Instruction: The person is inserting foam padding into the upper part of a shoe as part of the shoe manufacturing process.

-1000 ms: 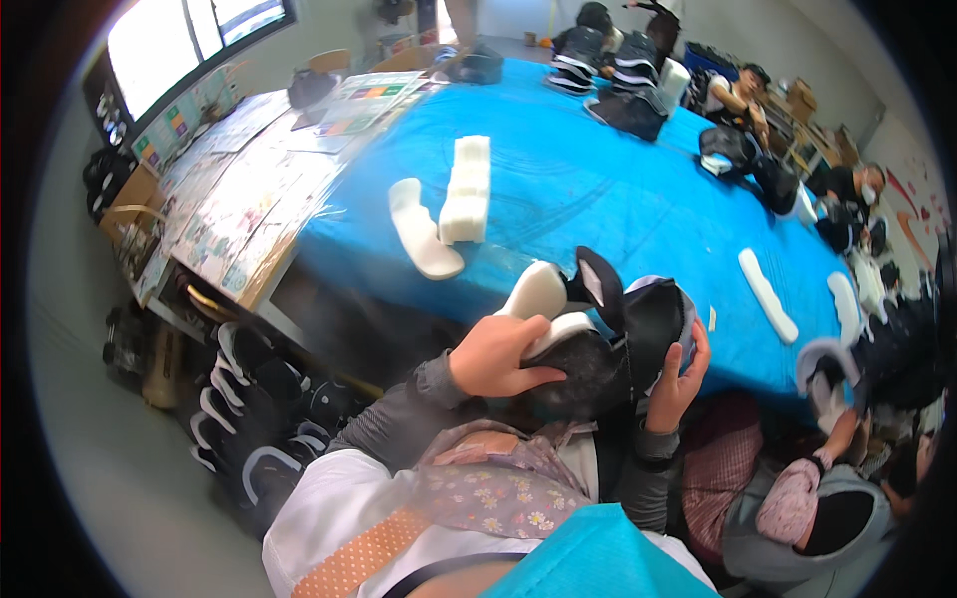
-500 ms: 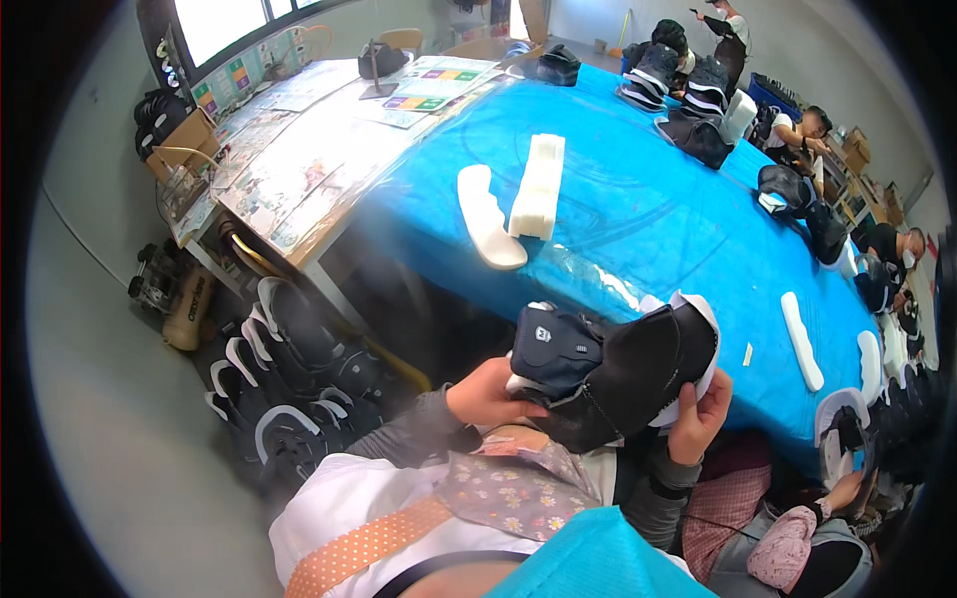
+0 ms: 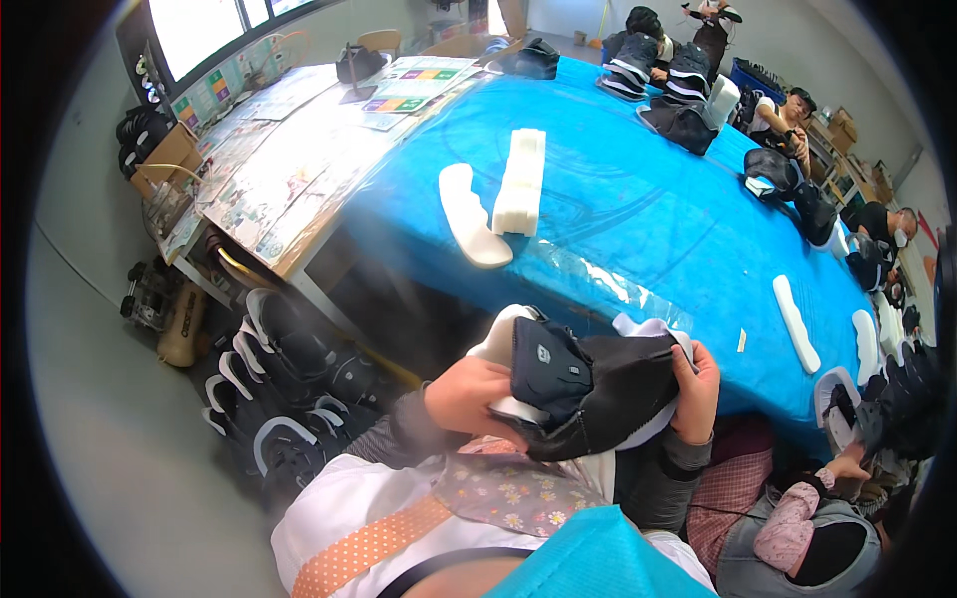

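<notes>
Shoe upper point(image 3: 588, 384) has rotated since the earlier frame, tongue patch now facing up, held over the lap at the blue counter point(image 3: 638, 209) edge. Black soft fabric, white lining, floppy shape. Left hand point(image 3: 467, 399) fingers and right hand point(image 3: 696, 392) fingers both clamp it.

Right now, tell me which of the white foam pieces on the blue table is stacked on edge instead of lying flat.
The ribbed white stack near the table's middle stands on edge. The curved insole touching its left side lies flat, as do the insoles at the right.

Grey floor point(image 3: 90, 419), bright window point(image 3: 214, 30) top left, long table point(image 3: 638, 219) w/ blue cover, paper-strewn desk point(image 3: 289, 149) beside it
</notes>
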A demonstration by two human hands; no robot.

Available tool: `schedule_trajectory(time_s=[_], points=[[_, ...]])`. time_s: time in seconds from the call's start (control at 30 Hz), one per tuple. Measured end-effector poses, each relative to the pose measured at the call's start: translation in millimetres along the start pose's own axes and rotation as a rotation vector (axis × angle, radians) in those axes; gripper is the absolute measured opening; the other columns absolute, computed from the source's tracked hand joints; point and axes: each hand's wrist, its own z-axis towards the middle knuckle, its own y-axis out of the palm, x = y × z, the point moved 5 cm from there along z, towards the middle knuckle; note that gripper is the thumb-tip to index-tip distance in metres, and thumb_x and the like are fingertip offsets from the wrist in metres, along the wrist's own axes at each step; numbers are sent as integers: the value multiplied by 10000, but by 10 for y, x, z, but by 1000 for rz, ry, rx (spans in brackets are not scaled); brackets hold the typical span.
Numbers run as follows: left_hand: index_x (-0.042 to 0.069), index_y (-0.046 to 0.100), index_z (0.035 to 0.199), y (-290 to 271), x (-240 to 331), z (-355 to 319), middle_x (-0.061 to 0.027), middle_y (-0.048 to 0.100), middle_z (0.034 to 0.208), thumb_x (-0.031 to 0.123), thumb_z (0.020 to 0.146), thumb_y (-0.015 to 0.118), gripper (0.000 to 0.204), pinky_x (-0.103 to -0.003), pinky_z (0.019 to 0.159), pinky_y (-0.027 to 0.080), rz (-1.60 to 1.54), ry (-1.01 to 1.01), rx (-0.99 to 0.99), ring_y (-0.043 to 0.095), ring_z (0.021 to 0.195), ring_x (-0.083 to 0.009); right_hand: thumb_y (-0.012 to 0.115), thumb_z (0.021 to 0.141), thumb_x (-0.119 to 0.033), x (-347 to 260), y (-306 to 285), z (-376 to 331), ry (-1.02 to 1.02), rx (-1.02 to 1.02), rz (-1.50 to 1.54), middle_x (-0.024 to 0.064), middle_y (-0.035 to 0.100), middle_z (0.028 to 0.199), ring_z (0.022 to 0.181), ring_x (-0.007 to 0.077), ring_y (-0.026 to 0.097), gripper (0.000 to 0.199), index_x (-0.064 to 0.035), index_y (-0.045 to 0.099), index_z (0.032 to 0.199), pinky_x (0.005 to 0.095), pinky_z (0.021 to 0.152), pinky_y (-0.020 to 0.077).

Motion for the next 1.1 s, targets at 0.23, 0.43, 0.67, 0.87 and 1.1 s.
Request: schedule_trajectory(time_s=[0.23,0.43,0.67,0.87,1.1], points=[[-45,570,874,-280,59,-139,-169,623,833,768,771,460,828,-341,682,429,-302,232,864,548,727,-251,576,942,-276,-320,120,-13,-412,90,212,39,639,928,839,85,580,274,-6,592,983,221,757,456],[-24,560,1033,-170,277,191,-109,613,802,431,803,690,526,-300,610,456,70,242,447,584,698,-196,643,847,-478,-273,331,-478,-816,450,-620,103,618,888,798,211,596,468,-22,546,887,341,726,452],[33,470,707,86,-16,386,-90,538,591,279,649,825,436,-291,490,440,60,-332,430,555,509,-193,813,654,-122,-501,899,-466,-1204,-38,-594,93,598,690,533,310,559,364,-47,557,902,358,476,419],[2,475,711,145,-89,420,-113,467,567,290,690,739,392,-295,476,408,66,-354,367,525,484,-204,803,689,-96,-275,807,-461,-1017,20,-716,128,622,770,655,330,595,341,-25,533,885,375,601,458],[-9,535,761,98,-49,443,-157,550,615,249,694,684,306,-351,503,433,368,-412,244,578,583,-337,814,675,-84,-295,933,-431,-1059,-96,-600,115,611,720,566,332,578,336,-37,523,834,360,504,435]])
